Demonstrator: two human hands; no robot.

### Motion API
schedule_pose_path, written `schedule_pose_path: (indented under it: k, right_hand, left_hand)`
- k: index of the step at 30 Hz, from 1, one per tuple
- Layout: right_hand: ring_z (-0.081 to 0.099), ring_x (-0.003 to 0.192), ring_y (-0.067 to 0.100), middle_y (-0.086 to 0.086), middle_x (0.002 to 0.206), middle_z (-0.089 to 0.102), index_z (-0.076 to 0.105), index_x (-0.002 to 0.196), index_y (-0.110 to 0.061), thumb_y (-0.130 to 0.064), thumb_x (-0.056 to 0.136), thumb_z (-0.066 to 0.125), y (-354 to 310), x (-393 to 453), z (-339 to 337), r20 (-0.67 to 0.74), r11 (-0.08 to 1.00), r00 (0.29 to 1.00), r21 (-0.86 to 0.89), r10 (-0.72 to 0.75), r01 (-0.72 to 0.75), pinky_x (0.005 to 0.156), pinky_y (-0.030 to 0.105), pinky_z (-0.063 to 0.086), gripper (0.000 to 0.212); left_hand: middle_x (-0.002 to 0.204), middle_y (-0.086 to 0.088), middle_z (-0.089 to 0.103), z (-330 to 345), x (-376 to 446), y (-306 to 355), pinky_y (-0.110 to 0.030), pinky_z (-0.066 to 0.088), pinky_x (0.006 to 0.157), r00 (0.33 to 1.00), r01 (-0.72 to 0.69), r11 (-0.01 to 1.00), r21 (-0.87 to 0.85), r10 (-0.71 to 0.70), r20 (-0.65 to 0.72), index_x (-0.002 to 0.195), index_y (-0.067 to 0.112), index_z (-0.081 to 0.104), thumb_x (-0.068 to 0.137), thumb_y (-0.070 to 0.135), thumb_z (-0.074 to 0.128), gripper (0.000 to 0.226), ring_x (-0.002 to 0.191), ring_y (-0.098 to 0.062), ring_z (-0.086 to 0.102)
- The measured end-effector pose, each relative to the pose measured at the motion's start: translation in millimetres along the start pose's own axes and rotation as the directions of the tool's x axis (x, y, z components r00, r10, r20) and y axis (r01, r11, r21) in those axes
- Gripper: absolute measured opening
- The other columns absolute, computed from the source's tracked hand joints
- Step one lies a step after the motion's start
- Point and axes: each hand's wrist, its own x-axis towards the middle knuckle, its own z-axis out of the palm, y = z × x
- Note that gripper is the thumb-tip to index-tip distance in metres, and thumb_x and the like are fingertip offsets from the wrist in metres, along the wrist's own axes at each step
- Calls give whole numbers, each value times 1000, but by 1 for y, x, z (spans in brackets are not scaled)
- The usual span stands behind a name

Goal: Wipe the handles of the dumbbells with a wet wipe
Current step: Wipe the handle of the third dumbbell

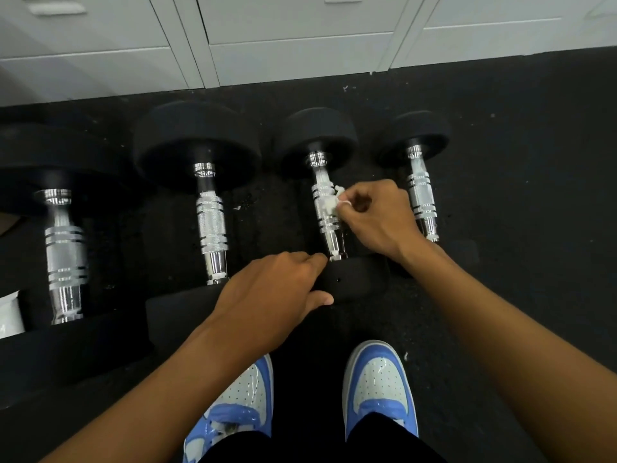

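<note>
Four dumbbells lie side by side on the black floor point(517, 135), handles pointing from you toward the grey cabinets point(300, 35) at the far edge.

Your right hand point(377, 218) is curled, fingertips pinching a small bunched wet wipe point(329, 205) against the right side of the third dumbbell's handle point(325, 208), about mid-length on the knurled part. Your left hand point(270, 295) rests on that dumbbell's near weight point(354, 279), fingers bent over its left edge, steadying it.

Step in hand, as I judge it: wiping the third handle.
- Keep the left hand pressing so the dumbbell does not roll.
- The wipe covers only a small patch; open it out and wrap it round the bar, then run it from collar to collar.
- Turn the dumbbell to reach the underside.
- Work into the grooved rings, where grime likely sits.

Hard to make out:
- The underside of every handle is hidden.
- Your right wrist covers the near end of the fourth handle point(421, 192).
- The first dumbbell point(65, 255) is cut off at the left edge and blurred.
- A white thing point(10, 312) at the left edge is partly out of view; I cannot tell what it is.
- Whether the second handle point(212, 222) is already wiped does not show.
</note>
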Motion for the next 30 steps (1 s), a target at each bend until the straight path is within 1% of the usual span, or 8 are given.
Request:
schedule_pose_path:
  k: [4, 9, 12, 15, 19, 23, 26, 30]
  right_hand:
    - [59, 94, 19, -1, 75, 65, 66, 73, -21, -22, 82, 57, -10, 27, 3, -30, 1000, 999, -1, 18, -18, 74, 17, 36, 12]
    - [63, 76, 14, -2, 71, 69, 71, 77, -16, -23, 81, 63, -9, 5, 4, -52, 995, 995, -37, -90, 89, 75, 18, 44, 11]
    - [59, 68, 10, -2, 65, 66, 67, 72, -20, -25, 83, 61, 9, -9, 3, -6, 1000, 1000, -23, -1, 1, 57, 3, 36, 13]
    - [57, 69, 15, 1, 62, 63, 64, 69, -18, -23, 84, 58, 12, 3, 4, 26, 998, 998, -41, 50, -49, 52, 8, 34, 16]
    - [59, 85, 20, -4, 66, 64, 64, 71, -23, -25, 81, 61, 5, 7, 3, -6, 999, 1000, -40, -16, 16, 70, 19, 40, 12]
    - [61, 83, 14, -6, 70, 67, 65, 64, -27, -30, 77, 69, 11, -10, -5, 106, 997, 994, -74, -17, 25, 70, 19, 43, 14]
    - [63, 85, 15, -3, 75, 69, 71, 71, -22, -29, 77, 70, 15, -3, -9, 160, 992, 987, -128, 33, -13, 70, 20, 42, 10]
    - [61, 93, 19, 0, 80, 69, 70, 75, -22, -26, 78, 67, 1, 9, -7, 64, 997, 998, -72, -13, 18, 76, 21, 43, 6]
  left_hand:
    - [124, 6, 57, -2, 0, 1, -33, 48, 89, 1000, 1, 1000, -12, -1, 3, 132, 24, 44, 92, 52, 44, 49, 109, -17, 57]
    - [125, 5, 57, 1, 0, 0, -33, 48, 88, 1000, 3, 1000, 6, -3, 4, 132, 23, 44, 93, 52, 44, 48, 110, -18, 57]
    - [126, 5, 56, 0, 1, -1, -32, 48, 87, 1000, -2, 1000, 14, 2, 4, 133, 24, 42, 93, 52, 43, 48, 109, -18, 57]
    - [126, 5, 56, 0, 1, 0, -31, 47, 88, 1000, -7, 1000, 10, 7, 12, 134, 24, 42, 93, 52, 42, 49, 110, -18, 57]
    - [125, 5, 56, -1, 1, 0, -33, 48, 89, 1000, -5, 1000, -1, 5, 9, 133, 23, 43, 94, 51, 43, 49, 109, -18, 57]
    - [126, 6, 56, -1, 0, 0, -32, 48, 90, 1000, 1, 1000, 12, -1, 16, 134, 24, 42, 93, 52, 43, 50, 110, -17, 57]
    - [128, 6, 56, -2, 0, 0, -32, 47, 91, 1000, 1, 1000, 13, -1, 19, 135, 24, 42, 93, 53, 42, 50, 112, -17, 56]
    - [128, 5, 55, -2, -1, 1, -33, 47, 91, 1000, 4, 1000, 12, -4, 16, 133, 23, 43, 93, 53, 42, 50, 112, -17, 56]
